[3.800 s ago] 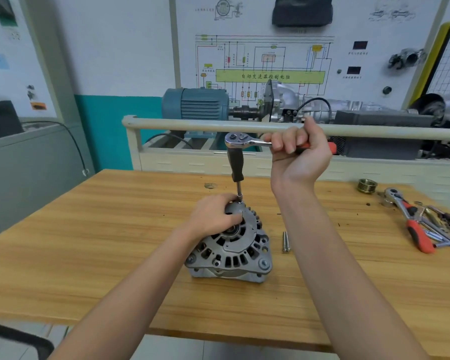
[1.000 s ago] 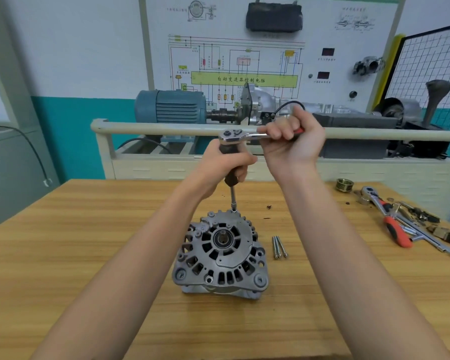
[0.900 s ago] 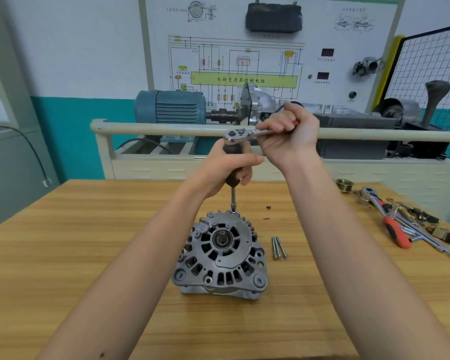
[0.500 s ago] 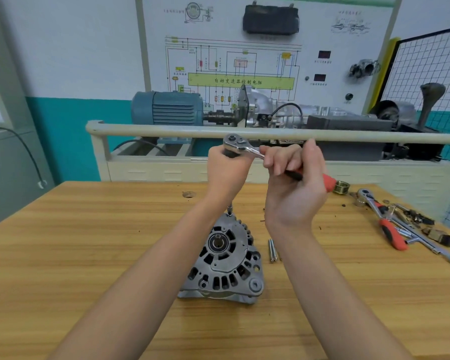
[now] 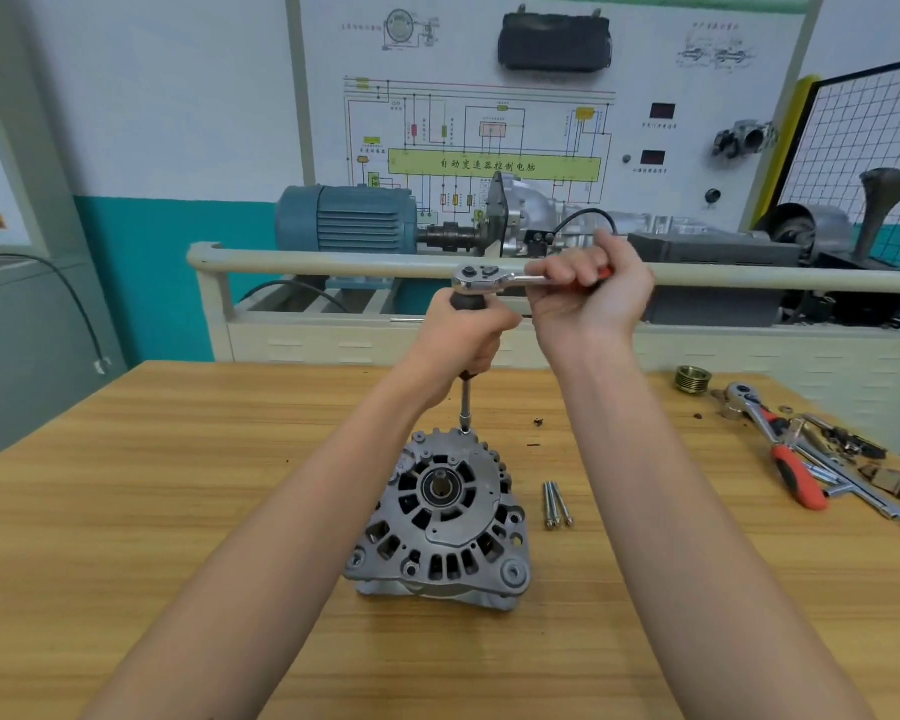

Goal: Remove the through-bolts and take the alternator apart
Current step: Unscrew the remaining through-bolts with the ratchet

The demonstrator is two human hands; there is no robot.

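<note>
The alternator (image 5: 440, 519) sits on the wooden bench (image 5: 126, 511), near the middle, with its round gray face turned up. A thin metal rod (image 5: 466, 405) stands straight up from its far edge, and the tip of the rod touches the top of the alternator there. The left hand (image 5: 466, 340) is wrapped around the black grip (image 5: 468, 302) at the top of the rod. The ratchet (image 5: 481, 279) sits on top of that grip, and its handle sticks out to the right. The right hand (image 5: 591, 298) is curled tight around that handle, so a bit of red shows by the fingers. The two hands are close together, almost touching. Three loose bolts (image 5: 556, 504) lie side by side on the bench, just to the right of the alternator. Far off at the right side of the bench lie a second ratchet (image 5: 775, 444) with a red handle, a small ridged wheel (image 5: 693, 379), and other small metal bits.
</note>
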